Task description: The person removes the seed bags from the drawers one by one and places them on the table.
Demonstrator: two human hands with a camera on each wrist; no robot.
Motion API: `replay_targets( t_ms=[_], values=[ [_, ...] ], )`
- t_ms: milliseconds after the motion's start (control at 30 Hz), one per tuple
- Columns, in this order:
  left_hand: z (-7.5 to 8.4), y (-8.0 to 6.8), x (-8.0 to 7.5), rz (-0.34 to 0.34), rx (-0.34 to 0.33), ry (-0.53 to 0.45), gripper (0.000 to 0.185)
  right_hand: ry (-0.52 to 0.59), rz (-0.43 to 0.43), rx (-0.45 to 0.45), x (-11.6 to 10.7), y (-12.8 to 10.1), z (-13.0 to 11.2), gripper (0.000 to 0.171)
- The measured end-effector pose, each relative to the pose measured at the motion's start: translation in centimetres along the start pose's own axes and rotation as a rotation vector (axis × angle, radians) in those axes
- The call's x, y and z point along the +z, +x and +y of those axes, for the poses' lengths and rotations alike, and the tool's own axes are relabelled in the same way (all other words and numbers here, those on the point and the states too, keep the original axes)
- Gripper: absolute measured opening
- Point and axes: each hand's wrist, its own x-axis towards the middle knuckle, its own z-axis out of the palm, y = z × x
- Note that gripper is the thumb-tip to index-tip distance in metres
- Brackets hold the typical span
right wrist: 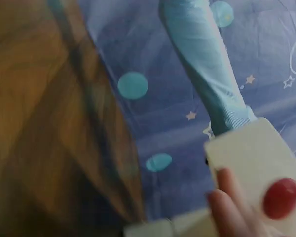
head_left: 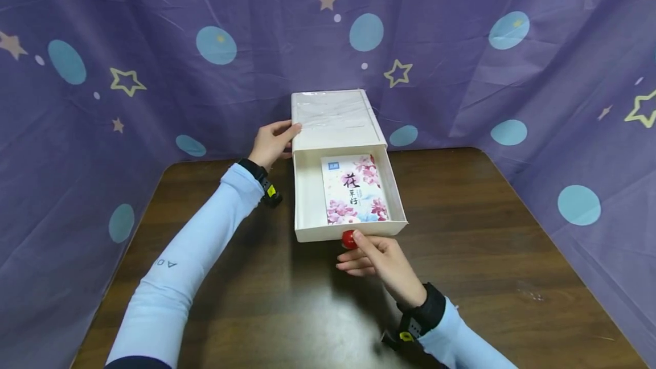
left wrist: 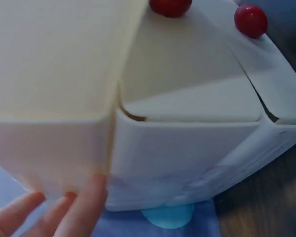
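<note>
A white drawer box (head_left: 333, 121) stood on the dark wooden table (head_left: 487, 255), near the far edge and in front of a purple cloth backdrop (head_left: 154, 44) with stars and blue dots. Its drawer (head_left: 307, 198) was pulled out toward the near side and was open at the top. Inside the drawer, a booklet (head_left: 353, 189) with pink flowers and dark characters on the cover lay flat, closer to the right wall than to the left one.

The left hand (head_left: 270, 144) was at the left side of the box shell. Its fingers were rather straight, and the fingertips touched the upper left edge of the shell, so the hand pressed against it and did not close around it. In the left wrist view, the fingers (left wrist: 84, 207) were seen against the pale wall of the box, and two red knobs were visible on the drawer fronts at the top of that picture.

The right hand (head_left: 379, 261) was at the near front of the drawer. Its thumb and first fingers pinched the small red knob (head_left: 349, 238) in the middle of the drawer front. The right wrist view, which was blurred, showed the same knob (right wrist: 280, 197) beside a finger on the white front panel. Both arms wore light blue sleeves (head_left: 184, 266) and dark wrist bands.
</note>
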Motion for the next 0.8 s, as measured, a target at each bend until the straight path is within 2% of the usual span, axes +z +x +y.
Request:
replay_targets(
  t_ms=[133,200,267,367,433,467,533,667,733,800],
  values=[
    [1.1,-1.4,-0.5,-0.069,0.013,0.066,0.061,-0.202,-0.123,-0.014,-1.5,-1.2,-2.4,0.038],
    [2.0,-2.6,-0.9,-0.085,0.038,0.121,0.061,-0.275,-0.158,-0.069,-2.2,-2.0,-4.2,0.03],
    [3.0,-4.1,-1.4,-0.076,0.087,0.175,0.058,-0.322,-0.157,-0.142,-2.8,-2.6,-6.3,0.025],
    [4.8,-6.4,-1.9,-0.049,0.183,0.215,0.047,-0.334,-0.138,-0.198,-3.8,-2.5,-10.0,0.026],
    [5.9,-7.7,-1.9,-0.07,0.209,0.184,0.04,-0.339,-0.127,-0.166,-4.4,-1.8,-12.3,0.033],
    [6.4,-8.2,-1.8,-0.105,0.198,0.143,0.038,-0.327,-0.135,-0.122,-4.6,-1.4,-13.3,0.037],
    [7.2,-9.4,-1.5,-0.211,0.117,0.038,0.037,-0.289,-0.179,-0.018,-4.9,-0.2,-14.7,0.045],
    [8.2,-10.9,-0.1,-0.418,-0.149,-0.14,0.041,-0.238,-0.253,0.18,-4.5,2.3,-15.5,0.054],
    [8.2,-11.1,1.0,-0.477,-0.26,-0.179,0.047,-0.231,-0.254,0.238,-4.0,3.6,-15.1,0.054],
    [7.9,-11.2,2.0,-0.502,-0.342,-0.186,0.052,-0.248,-0.223,0.285,-3.4,4.6,-14.6,0.057]
  ],
)
